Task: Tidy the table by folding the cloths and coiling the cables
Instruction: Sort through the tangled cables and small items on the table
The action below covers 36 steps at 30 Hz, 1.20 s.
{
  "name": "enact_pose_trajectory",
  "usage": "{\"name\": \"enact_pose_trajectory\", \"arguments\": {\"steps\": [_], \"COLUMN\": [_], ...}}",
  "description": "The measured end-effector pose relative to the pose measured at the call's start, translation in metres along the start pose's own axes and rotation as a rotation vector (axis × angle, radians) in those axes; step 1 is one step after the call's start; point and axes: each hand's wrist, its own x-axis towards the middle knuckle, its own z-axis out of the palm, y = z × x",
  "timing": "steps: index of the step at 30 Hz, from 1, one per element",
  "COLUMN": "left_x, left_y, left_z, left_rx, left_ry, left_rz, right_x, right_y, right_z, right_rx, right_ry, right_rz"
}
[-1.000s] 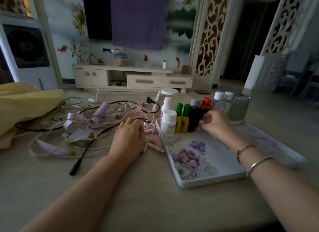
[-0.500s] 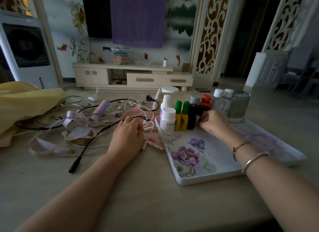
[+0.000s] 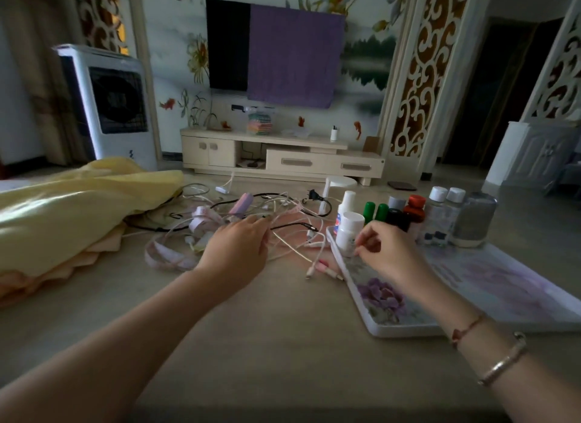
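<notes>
A tangle of white, black and pink cables lies in the middle of the table, with a black plug at its far edge. My left hand rests on the tangle, its fingertips touching a black cable. A crumpled yellow cloth lies at the left over a peach cloth. My right hand hovers over the near left corner of the floral tray, fingers loosely curled and holding nothing, close to a white bottle.
On the tray's far side stand green bottles, a black one, a red-capped one, clear bottles and a jar. A pink tape measure and a purple device lie among the cables.
My right hand has drawn back from the black bottle toward the white bottle and the tray's left edge. My left hand stays on the cables. The view has tilted up.
</notes>
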Motion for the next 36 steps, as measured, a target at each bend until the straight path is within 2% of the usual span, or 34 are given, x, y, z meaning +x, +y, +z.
{"name": "enact_pose_trajectory", "arguments": {"steps": [5, 10, 12, 22, 26, 29, 36], "left_x": [0.002, 0.000, -0.004, -0.006, -0.008, -0.007, -0.002], "left_y": [-0.065, -0.099, -0.103, -0.112, -0.111, -0.110, -0.098], "left_z": [-0.057, -0.075, -0.069, -0.051, -0.049, -0.049, -0.047], "left_rx": [0.194, 0.055, 0.015, -0.088, -0.103, -0.098, -0.073], "left_ry": [-0.087, -0.096, -0.124, -0.205, -0.231, -0.226, -0.182], "left_rz": [-0.224, -0.486, -0.513, -0.568, -0.565, -0.560, -0.493], "right_x": [0.020, 0.038, 0.040, 0.060, 0.069, 0.070, 0.054], "right_y": [-0.060, -0.109, -0.119, -0.129, -0.127, -0.128, -0.115], "right_z": [0.048, 0.093, 0.110, 0.154, 0.169, 0.169, 0.123], "right_rx": [0.062, 0.022, -0.048, -0.203, -0.298, -0.215, 0.288], "right_ry": [-0.119, -0.346, -0.405, -0.353, -0.394, -0.417, -0.391], "right_rz": [-0.148, -0.249, -0.232, -0.178, -0.104, -0.050, 0.053]}}
